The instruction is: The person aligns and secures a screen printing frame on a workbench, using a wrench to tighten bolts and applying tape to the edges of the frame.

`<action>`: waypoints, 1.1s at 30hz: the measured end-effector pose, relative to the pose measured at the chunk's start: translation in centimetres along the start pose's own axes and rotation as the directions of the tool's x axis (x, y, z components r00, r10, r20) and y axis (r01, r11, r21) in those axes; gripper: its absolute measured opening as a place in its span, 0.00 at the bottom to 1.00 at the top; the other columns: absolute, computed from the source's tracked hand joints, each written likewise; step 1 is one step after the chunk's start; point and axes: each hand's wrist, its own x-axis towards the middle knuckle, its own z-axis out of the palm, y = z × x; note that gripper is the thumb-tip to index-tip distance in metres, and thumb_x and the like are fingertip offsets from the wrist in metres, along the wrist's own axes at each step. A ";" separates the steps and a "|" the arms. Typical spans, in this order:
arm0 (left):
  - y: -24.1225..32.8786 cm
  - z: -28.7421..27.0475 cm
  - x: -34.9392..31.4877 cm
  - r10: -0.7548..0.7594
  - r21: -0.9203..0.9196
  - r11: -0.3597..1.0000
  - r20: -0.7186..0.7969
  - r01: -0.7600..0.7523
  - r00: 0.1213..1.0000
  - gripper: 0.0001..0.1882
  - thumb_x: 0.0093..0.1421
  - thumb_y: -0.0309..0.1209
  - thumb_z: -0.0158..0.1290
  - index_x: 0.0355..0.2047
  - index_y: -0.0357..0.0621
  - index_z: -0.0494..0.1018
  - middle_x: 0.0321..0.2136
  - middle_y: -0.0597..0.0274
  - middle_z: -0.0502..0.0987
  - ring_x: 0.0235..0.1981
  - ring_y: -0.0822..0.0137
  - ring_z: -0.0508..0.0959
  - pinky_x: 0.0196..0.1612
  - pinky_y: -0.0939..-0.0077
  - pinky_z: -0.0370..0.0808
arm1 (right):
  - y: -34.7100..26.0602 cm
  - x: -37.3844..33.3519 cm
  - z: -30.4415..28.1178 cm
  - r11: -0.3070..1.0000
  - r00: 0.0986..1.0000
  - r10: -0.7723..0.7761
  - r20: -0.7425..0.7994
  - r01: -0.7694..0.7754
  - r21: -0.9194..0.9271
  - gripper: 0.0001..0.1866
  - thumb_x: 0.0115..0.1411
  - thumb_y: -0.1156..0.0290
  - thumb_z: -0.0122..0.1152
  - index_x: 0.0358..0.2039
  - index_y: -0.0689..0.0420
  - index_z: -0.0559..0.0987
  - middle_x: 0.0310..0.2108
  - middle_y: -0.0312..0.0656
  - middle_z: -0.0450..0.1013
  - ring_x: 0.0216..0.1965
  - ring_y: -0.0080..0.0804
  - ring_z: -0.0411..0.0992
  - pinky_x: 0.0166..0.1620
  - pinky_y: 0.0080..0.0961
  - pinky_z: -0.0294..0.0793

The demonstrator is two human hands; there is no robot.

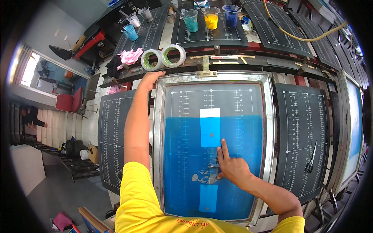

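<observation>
A silkscreen frame [159, 116] with a metal rim lies before me, its mesh coated blue [186, 136] over the lower part. My left hand [150, 80] grips the rim at the far left corner, its fingers partly hidden. On the mesh rests my right hand [235, 169], fingers stretched out, the index finger beside the lower right corner of a pale rectangular piece [210, 128]. That piece looks white above the coating's edge and light blue below it. Nearer me are a pale stencil design [206, 176] and a second light blue rectangle [208, 198].
Two tape rolls [173, 56] and a pink cloth [130, 56] lie beyond the frame. Cups of green [190, 21], yellow [211, 18] and blue ink [230, 16] stand farther back. Scissors [310, 162] lie on the right-hand black board [301, 116]. Another screen [351, 124] stands far right.
</observation>
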 end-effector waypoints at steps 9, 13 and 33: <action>-0.7 -1.8 1.7 -0.018 0.121 0.992 -0.037 0.023 0.999 0.10 0.54 0.30 0.67 0.35 0.39 0.81 0.28 0.61 0.82 0.24 0.68 0.79 0.25 0.72 0.76 | 0.0 0.2 -0.2 0.999 1.000 -0.025 0.000 0.025 -0.026 0.56 0.46 0.37 0.69 0.66 0.66 0.66 0.68 0.70 0.53 0.19 0.26 0.77 0.21 0.20 0.76; -0.6 -0.8 1.4 0.000 0.043 0.999 -0.020 0.001 1.000 0.09 0.54 0.27 0.68 0.33 0.37 0.81 0.29 0.59 0.82 0.26 0.66 0.80 0.26 0.71 0.78 | 0.1 0.1 -0.4 0.999 1.000 -0.022 0.011 0.023 -0.042 0.55 0.47 0.36 0.68 0.66 0.66 0.67 0.68 0.70 0.54 0.19 0.26 0.77 0.20 0.20 0.76; -1.5 -1.0 1.6 0.039 -0.080 0.996 -0.031 -0.042 0.999 0.09 0.52 0.26 0.68 0.32 0.36 0.81 0.28 0.57 0.83 0.26 0.67 0.81 0.28 0.70 0.77 | 0.1 0.0 -0.4 1.000 1.000 -0.023 -0.009 0.023 -0.017 0.56 0.45 0.38 0.70 0.65 0.66 0.67 0.68 0.71 0.54 0.19 0.27 0.77 0.21 0.20 0.76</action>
